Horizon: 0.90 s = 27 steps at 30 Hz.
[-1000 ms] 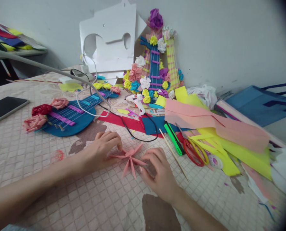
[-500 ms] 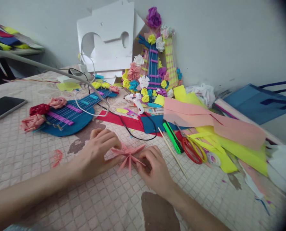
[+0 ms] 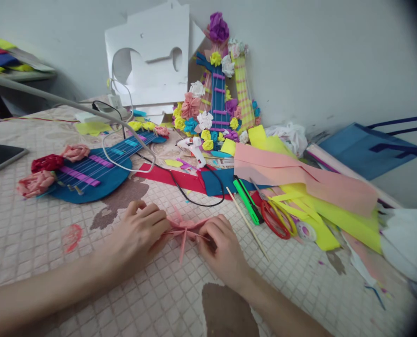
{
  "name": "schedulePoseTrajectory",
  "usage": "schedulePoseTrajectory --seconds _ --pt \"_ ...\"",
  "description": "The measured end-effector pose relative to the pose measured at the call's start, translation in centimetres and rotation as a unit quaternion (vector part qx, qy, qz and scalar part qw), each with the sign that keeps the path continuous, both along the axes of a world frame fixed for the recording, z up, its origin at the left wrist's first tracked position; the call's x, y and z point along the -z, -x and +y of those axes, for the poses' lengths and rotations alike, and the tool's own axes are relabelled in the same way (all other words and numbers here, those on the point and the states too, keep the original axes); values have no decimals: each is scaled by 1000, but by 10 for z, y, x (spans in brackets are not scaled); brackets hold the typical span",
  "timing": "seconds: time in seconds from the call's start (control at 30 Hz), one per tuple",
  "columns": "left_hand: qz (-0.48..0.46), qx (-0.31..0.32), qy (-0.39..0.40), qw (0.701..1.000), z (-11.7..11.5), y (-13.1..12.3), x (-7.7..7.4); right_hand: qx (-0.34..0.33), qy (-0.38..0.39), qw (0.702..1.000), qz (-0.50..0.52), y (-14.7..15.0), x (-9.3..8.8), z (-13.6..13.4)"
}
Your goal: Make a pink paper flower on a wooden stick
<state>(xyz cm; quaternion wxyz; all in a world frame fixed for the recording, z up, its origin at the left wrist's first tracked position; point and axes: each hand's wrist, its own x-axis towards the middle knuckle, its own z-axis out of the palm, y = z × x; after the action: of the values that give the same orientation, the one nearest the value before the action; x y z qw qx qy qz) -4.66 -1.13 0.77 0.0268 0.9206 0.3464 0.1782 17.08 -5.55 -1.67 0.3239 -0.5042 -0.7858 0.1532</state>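
A pink folded paper flower (image 3: 185, 225) with narrow, pointed petals lies between my two hands, just above the patterned tablecloth (image 3: 141, 299). My left hand (image 3: 141, 231) is closed on petals at its left side, the fingertips partly hidden behind the palm. On the right side, my right hand (image 3: 222, 245) pinches another petal between thumb and fingers. One petal points down toward me, untouched. A thin wooden stick (image 3: 248, 223) lies to the right of my right hand, beside a green cutter (image 3: 248, 200) and red-and-yellow scissors (image 3: 275, 217).
A blue paper guitar (image 3: 92, 175) with paper roses lies at the left, near a phone (image 3: 1, 158). Behind are a white glue gun (image 3: 193, 150) with its black cable and flower-covered guitars (image 3: 219, 98). Pink paper (image 3: 300, 173) and yellow sheets are piled at the right.
My left hand has closed from a wider spread onto the left petals, and the petals between the hands are drawn further apart. The view has shifted slightly.
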Motion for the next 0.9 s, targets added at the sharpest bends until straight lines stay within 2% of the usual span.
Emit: schedulePoseTrajectory --seconds 0.13,0.2,0.27,0.33,0.43,0.53,0.63,0.73,0.83,0.9 --pt "-23 21 16 999 -2 0 -2 -9 -23 1000 1 -9 -8 1" --pt "-53 35 26 998 -2 0 -3 32 -68 997 -16 -23 -12 7" --pt "-90 42 28 995 -2 0 -5 118 -111 983 -81 -41 -13 15" --pt "-119 40 26 992 0 0 -6 190 -117 955 -195 -59 -11 23" --pt "-137 39 25 990 2 2 -6 222 -106 919 -308 -74 -5 30" --pt "-146 48 31 988 4 2 -6 222 -93 908 -344 -78 -3 31" --pt "-163 49 36 985 5 2 -8 243 -84 913 -317 -77 -9 28" --pt "-187 34 44 981 9 2 -8 255 -92 937 -220 -72 -18 22" --pt "-211 20 44 976 15 2 -7 186 -75 975 -92 -58 -25 13" --pt "-224 14 48 973 20 2 -8 134 -40 989 -40 -45 -26 8"
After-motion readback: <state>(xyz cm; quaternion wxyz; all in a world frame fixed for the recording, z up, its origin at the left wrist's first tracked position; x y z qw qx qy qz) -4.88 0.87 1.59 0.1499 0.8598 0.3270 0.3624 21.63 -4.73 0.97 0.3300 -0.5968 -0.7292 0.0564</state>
